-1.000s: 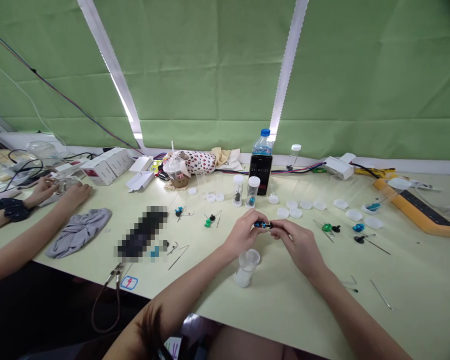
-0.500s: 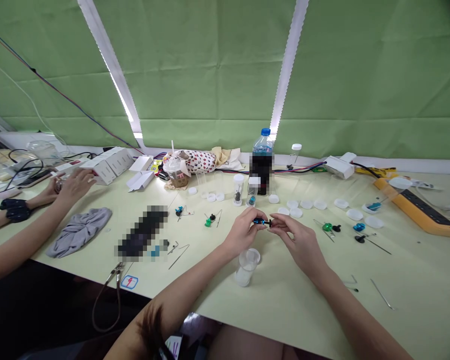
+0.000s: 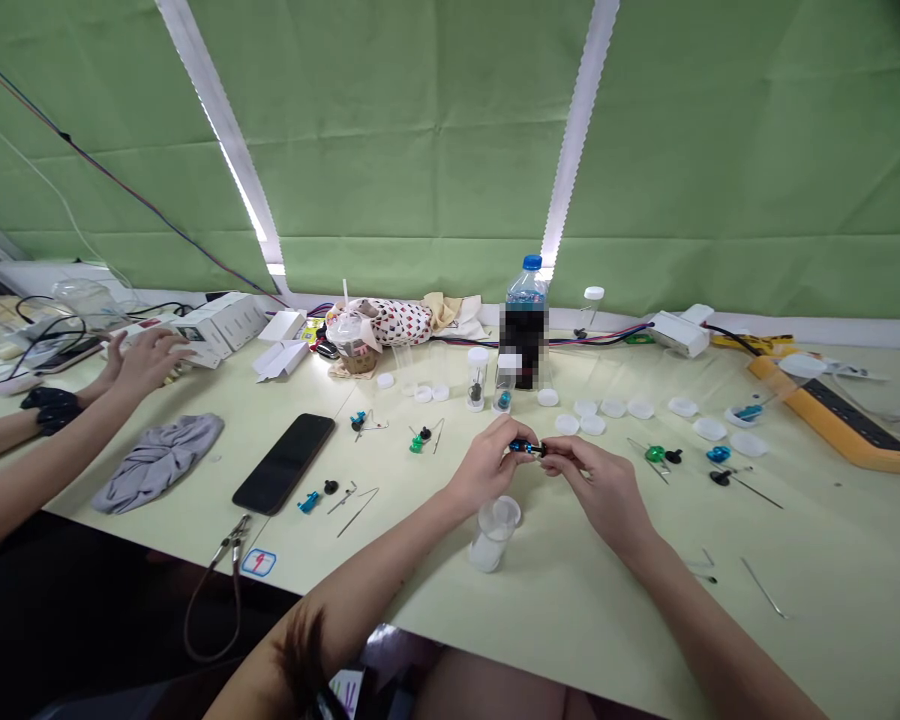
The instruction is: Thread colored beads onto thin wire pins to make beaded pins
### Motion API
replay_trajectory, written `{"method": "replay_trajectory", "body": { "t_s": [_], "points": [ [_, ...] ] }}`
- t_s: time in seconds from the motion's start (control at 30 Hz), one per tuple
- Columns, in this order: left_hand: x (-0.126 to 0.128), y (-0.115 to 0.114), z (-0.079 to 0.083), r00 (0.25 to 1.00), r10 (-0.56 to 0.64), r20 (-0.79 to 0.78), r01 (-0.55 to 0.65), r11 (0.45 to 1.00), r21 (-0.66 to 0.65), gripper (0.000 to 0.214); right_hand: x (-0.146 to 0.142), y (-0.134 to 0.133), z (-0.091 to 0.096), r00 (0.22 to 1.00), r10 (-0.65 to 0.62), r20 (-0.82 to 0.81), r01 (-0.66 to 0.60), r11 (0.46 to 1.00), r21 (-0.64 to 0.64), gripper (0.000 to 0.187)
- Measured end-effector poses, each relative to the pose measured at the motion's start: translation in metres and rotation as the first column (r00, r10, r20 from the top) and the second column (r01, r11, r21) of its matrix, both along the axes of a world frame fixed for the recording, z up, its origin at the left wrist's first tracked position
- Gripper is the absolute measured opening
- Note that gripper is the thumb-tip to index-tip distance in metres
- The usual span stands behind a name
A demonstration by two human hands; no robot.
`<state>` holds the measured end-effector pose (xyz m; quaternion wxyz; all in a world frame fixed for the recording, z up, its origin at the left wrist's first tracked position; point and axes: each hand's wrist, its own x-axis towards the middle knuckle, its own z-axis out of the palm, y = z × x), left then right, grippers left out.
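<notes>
My left hand (image 3: 486,462) is closed round a small blue-and-black metal part (image 3: 523,446), its exact kind hidden by the fingers. My right hand (image 3: 594,482) pinches the black end of that part from the other side. Just below the hands, a clear plastic tube (image 3: 489,545) stands on the table with a white cap beside it. Loose parts lie about: a green piece (image 3: 654,454) with a black disc, a blue piece (image 3: 718,454), and a blue piece (image 3: 309,502) near thin bent metal rods (image 3: 358,512).
Capped tubes (image 3: 476,380) and a blue-capped bottle (image 3: 531,285) stand at the back. Several white lids (image 3: 613,408) lie behind my right hand. An orange power strip (image 3: 847,415) is far right. A phone (image 3: 285,463), a grey scrunchie (image 3: 159,463) and a co-worker's hands (image 3: 146,362) are left.
My right fingers have shifted slightly right, and more of the held part shows between my hands. The co-worker's hands on the left have moved near the white boxes.
</notes>
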<state>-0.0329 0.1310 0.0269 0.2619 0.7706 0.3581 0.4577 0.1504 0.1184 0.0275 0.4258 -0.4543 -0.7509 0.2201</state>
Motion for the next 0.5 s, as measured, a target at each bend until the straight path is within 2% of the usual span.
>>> {"method": "replay_trajectory", "body": {
  "t_s": [0.5],
  "points": [
    [-0.0007,0.0012,-0.0007,1.0,-0.002,-0.018,0.002,1.0,0.008,0.013,0.0002,-0.0004,0.0039,0.999,0.021,-0.047,-0.027,0.991,-0.127,0.018]
  ]
}}
